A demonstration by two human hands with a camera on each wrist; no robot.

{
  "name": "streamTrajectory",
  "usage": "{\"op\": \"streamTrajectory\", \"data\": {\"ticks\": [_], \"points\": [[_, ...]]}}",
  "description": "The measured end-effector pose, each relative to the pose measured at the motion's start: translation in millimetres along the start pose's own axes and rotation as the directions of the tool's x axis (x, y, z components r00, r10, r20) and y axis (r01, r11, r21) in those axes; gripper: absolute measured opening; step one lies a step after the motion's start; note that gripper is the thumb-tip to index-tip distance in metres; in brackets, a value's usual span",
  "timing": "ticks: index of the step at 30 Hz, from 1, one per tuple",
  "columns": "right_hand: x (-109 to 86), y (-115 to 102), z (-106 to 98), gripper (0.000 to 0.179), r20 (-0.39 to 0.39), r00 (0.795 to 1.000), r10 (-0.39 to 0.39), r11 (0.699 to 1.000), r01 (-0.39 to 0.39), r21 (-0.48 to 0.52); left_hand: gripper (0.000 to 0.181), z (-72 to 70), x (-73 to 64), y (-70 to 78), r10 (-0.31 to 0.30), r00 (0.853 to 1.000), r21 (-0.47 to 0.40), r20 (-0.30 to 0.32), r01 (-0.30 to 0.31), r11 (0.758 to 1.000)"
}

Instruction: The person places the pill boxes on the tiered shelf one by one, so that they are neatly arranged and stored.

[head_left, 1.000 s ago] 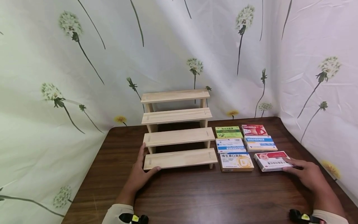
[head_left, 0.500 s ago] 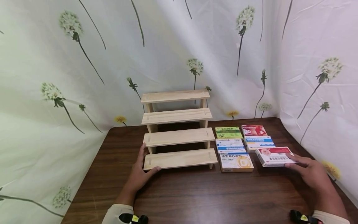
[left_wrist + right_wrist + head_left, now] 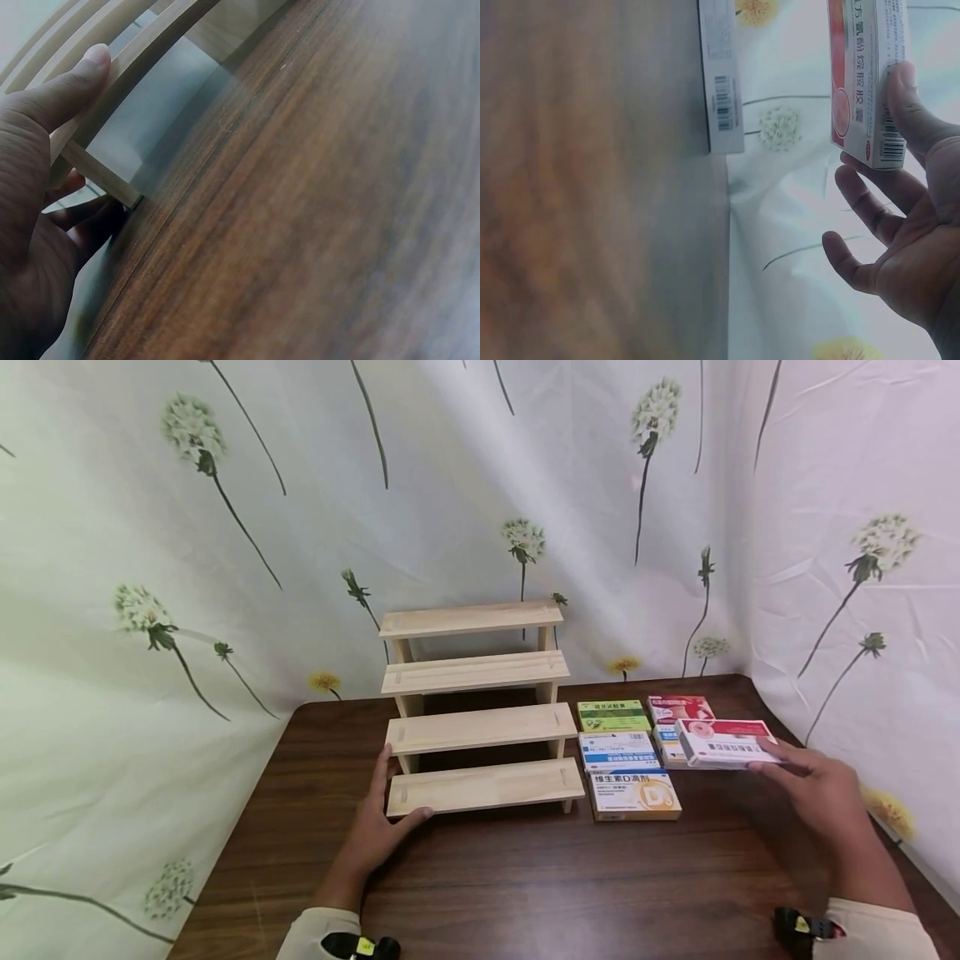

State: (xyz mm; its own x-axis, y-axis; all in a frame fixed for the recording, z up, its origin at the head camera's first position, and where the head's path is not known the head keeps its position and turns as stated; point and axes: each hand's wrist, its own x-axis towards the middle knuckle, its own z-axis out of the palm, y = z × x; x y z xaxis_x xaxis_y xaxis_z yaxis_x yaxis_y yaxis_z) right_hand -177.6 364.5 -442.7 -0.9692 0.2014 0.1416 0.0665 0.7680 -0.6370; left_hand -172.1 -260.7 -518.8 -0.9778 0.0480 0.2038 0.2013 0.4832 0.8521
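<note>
My right hand (image 3: 819, 785) pinches one end of a red and white medicine box (image 3: 726, 743) between thumb and fingers. In the right wrist view that medicine box (image 3: 870, 82) is up off the table, while the lower fingers stay spread below it. In the head view it overlaps a blue and white medicine box (image 3: 666, 745) behind. At the left end of a stepped wooden display rack (image 3: 480, 785), my left hand (image 3: 375, 827) grips the lowest step. Its thumb (image 3: 86, 75) lies on the front of the board, and the other fingers reach round the side by the leg.
Right of the rack lie a green medicine box (image 3: 613, 717), a blue and white medicine box (image 3: 618, 752), a vitamin D drops box (image 3: 633, 795) and a red medicine box (image 3: 678, 708). A dandelion-print curtain (image 3: 450, 485) surrounds the dark wooden table (image 3: 510, 885).
My right hand has lifted the red and white medicine box from the table and moved it up and slightly left, over the box behind. The left hand stays on the rack.
</note>
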Motion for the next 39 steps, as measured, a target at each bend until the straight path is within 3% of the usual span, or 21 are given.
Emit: {"op": "streamTrajectory", "data": {"ticks": [5, 11, 16, 25, 31, 39], "points": [[7.5, -13.7, 0.0, 0.062, 0.006, 1.0, 0.015, 1.0, -0.015, 0.026, 0.126, -0.1, -0.7, 1.0, -0.006, 1.0, -0.003, 0.004, 0.006, 1.0], [18.1, -28.5, 0.5, 0.058, -0.031, 0.999, -0.019, 0.999, 0.02, 0.034, 0.125, 0.6, -0.8, 0.5, -0.004, 1.0, 0.004, 0.003, 0.004, 1.0], [26.5, -44.2, -0.4, 0.063, 0.006, 1.0, 0.015, 0.998, -0.016, 0.063, 0.125, 0.9, 0.5, 0.0, -0.005, 1.0, 0.002, 0.005, 0.005, 1.0], [40.5, -78.2, 3.9, 0.072, 0.005, 1.0, 0.017, 0.984, -0.018, 0.175, 0.124, 2.0, 0.5, 1.6, 0.006, 1.0, -0.002, -0.001, -0.006, 1.0], [53.3, -102.1, 7.8, 0.077, -0.008, 1.0, -0.006, 0.984, 0.007, 0.179, 0.124, 1.5, -0.1, 2.0, 0.005, 1.0, -0.022, -0.002, -0.005, 1.0], [68.7, -129.2, 19.5, 0.069, -0.035, 0.998, -0.056, 0.97, 0.063, 0.236, 0.125, 1.1, -0.9, 2.0, -0.004, 1.0, -0.027, 0.004, 0.004, 1.0]]}}
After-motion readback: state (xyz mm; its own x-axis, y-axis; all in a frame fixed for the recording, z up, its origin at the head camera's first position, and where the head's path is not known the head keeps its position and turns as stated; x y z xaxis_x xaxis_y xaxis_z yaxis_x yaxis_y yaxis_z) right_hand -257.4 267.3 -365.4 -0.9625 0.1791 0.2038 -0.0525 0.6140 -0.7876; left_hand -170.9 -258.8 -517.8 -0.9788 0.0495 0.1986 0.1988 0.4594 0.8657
